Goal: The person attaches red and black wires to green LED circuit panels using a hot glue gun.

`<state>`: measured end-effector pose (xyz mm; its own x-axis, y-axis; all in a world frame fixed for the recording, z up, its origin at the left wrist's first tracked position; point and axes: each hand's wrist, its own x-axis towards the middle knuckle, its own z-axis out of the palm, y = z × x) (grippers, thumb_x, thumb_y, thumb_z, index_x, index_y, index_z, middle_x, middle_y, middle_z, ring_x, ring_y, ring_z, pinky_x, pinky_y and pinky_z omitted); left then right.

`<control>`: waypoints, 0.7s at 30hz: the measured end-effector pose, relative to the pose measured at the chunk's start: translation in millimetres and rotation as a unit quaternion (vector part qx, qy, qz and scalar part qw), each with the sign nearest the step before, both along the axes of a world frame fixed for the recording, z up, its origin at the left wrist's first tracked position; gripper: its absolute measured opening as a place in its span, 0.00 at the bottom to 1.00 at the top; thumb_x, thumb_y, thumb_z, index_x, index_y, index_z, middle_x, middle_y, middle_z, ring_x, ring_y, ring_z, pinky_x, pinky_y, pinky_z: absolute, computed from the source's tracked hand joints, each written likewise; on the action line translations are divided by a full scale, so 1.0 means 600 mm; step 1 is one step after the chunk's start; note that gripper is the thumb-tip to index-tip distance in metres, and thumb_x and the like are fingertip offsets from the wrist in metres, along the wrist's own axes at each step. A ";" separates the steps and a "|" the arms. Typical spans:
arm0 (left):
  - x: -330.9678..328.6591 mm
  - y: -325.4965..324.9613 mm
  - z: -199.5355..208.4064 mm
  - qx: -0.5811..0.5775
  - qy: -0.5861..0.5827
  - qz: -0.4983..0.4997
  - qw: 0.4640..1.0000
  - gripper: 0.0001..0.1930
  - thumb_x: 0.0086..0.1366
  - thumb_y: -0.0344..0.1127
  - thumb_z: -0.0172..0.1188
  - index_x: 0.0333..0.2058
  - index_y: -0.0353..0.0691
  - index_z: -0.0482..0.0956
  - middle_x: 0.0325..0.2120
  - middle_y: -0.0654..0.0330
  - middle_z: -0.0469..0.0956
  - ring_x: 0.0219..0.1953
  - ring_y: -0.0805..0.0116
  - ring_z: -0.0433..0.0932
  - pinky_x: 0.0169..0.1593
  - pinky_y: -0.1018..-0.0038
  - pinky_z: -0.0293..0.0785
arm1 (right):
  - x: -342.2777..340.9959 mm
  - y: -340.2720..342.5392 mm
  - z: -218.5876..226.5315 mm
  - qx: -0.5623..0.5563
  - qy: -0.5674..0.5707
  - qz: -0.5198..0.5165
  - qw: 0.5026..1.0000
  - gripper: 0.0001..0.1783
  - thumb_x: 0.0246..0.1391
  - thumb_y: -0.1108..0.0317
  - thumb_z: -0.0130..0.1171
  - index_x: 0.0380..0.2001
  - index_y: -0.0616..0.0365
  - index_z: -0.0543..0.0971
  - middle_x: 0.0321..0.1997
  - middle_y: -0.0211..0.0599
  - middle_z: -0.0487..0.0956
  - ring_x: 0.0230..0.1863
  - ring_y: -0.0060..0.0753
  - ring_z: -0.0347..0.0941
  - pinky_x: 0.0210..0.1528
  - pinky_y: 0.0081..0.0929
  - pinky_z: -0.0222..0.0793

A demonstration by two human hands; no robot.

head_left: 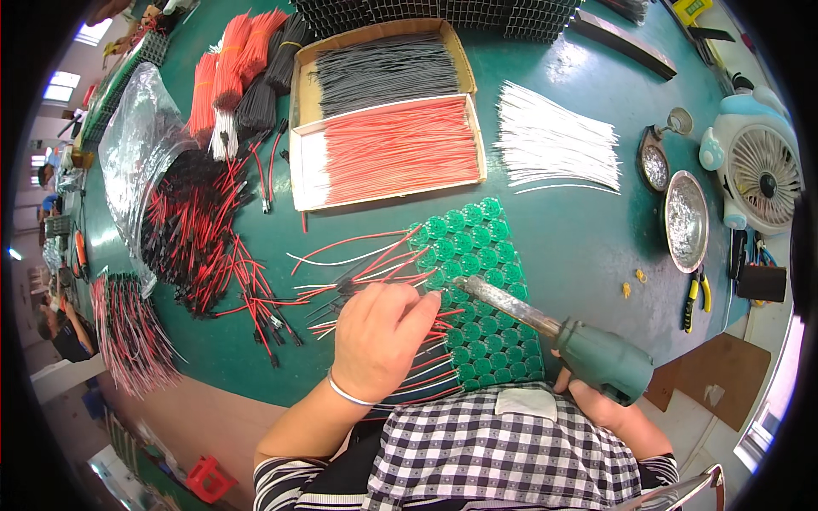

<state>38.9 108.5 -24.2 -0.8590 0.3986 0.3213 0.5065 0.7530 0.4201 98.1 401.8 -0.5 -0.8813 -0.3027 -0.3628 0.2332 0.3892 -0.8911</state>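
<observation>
A green panel of small round circuit boards lies in front of me, with red, white and black wires joined along its left side. My left hand is closed in a pinch at the panel, its fingertips on a thin wire that the fingers mostly hide. From the right, my right hand grips the green handle of a soldering iron. The iron's metal barrel slants left over the panel, its tip close to my left fingertips.
Trays of red wires and black wires lie ahead, beside loose white wires. At left are a plastic bag and wire bundles. To the right stand a metal dish, pliers and a fan.
</observation>
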 end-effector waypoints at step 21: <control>-0.027 -0.017 0.018 -0.086 0.017 -0.131 0.988 0.14 0.45 0.29 0.60 0.35 0.39 0.79 0.26 0.63 0.70 0.28 0.67 0.71 0.30 0.74 0.69 | -0.006 -0.012 0.003 -0.027 -0.002 0.014 1.000 0.13 0.42 0.77 0.57 0.36 0.61 0.78 0.36 0.43 0.79 0.35 0.47 0.76 0.41 0.39 0.71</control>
